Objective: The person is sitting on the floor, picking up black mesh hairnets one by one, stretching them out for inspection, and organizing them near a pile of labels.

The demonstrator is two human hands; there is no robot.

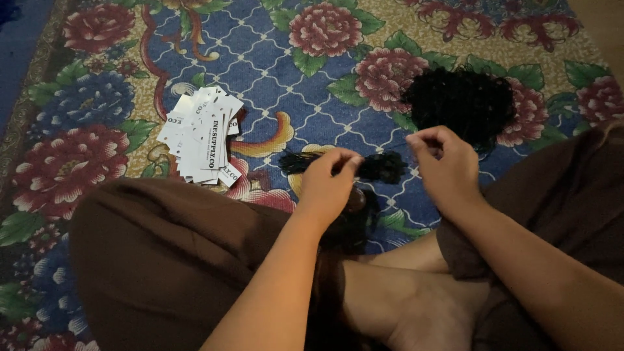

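Fingers of left hand (328, 182) and right hand (442, 166) pinch black strings (383, 167); white tags (201, 133) lie unstrung, big string heap (461, 104) remains.

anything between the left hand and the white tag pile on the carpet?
Nothing visible. The left hand pinches a black string bundle near the middle; the white tags lie to its left on bare floral carpet, with only the brown-clad knee nearer the camera.

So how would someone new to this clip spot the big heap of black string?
Start from the floral carpet covering the floor. Beyond the right hand, on a red flower, lies the big heap of black string. It is rounder and larger than the small black bundle between the hands, and dark, unlike the white tags.
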